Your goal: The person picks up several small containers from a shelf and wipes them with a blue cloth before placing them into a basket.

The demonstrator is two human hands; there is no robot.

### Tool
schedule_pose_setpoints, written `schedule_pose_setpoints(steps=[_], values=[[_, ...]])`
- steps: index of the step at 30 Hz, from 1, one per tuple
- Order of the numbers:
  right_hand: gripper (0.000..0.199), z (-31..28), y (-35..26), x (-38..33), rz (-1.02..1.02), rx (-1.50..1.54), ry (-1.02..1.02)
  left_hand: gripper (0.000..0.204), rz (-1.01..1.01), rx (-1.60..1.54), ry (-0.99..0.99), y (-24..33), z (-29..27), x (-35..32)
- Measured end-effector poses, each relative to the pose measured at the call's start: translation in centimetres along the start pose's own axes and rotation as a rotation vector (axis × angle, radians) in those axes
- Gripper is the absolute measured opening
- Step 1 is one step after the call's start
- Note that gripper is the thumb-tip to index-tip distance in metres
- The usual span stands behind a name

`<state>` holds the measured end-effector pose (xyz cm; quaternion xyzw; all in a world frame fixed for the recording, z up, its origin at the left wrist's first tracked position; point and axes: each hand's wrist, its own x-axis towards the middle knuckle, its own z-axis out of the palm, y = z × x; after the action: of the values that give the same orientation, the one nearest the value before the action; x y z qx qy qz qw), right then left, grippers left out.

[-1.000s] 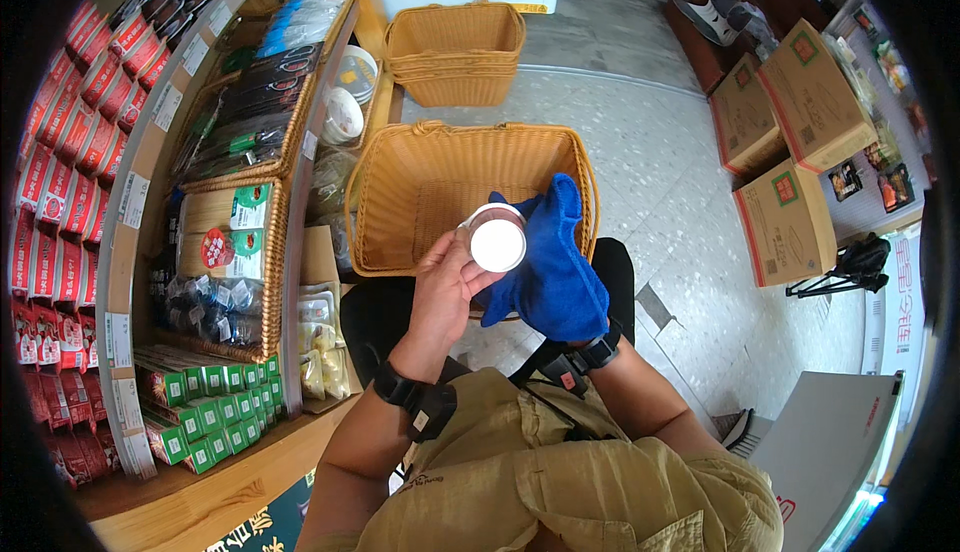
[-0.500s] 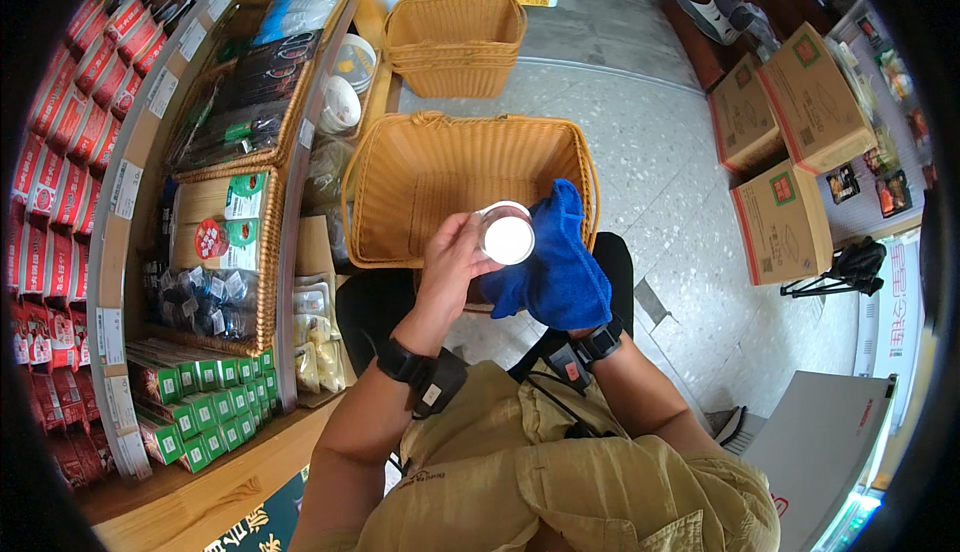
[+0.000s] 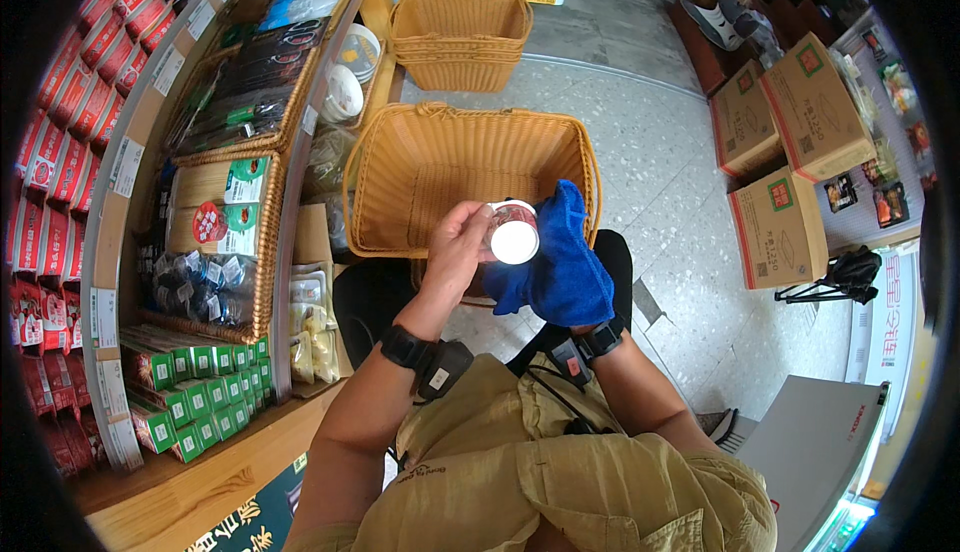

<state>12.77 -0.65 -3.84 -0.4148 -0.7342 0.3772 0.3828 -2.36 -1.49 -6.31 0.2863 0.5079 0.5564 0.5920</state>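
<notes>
My left hand [image 3: 456,246] is closed round a small round tub [image 3: 514,239], whose flat white end faces up toward me and whose side carries red print. A blue cloth [image 3: 562,264] covers my right hand and bunches against the tub's right side. My right-hand fingers are hidden beneath the cloth, which they hold. Both hands are over the near rim of a tan woven basket [image 3: 400,167], between my knees. Inside the basket I see only its bare weave.
Stacked woven baskets [image 3: 460,67] stand farther ahead. Along my left runs a shelf with red packaged cups [image 3: 75,167], green boxes [image 3: 200,397] and wicker trays of packets. Cardboard boxes [image 3: 775,227] are piled on the right, above a folded black stand [image 3: 845,277].
The tub has turned slightly in my left hand, so more of its red-printed side shows. The cloth stays against it. My view has shifted a little.
</notes>
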Motion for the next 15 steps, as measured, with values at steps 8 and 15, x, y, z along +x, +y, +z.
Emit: schedule_pose_setpoints(steps=[8,15], values=[[0.047,-0.1,0.7,0.3,-0.310,-0.251,0.040,0.022,0.022,0.027,0.042,-0.3,-0.2,0.1],[0.049,0.1,0.8,0.5,-0.306,-0.147,0.034,0.024,0.044,0.015,0.024,-0.4,-0.3,0.1]])
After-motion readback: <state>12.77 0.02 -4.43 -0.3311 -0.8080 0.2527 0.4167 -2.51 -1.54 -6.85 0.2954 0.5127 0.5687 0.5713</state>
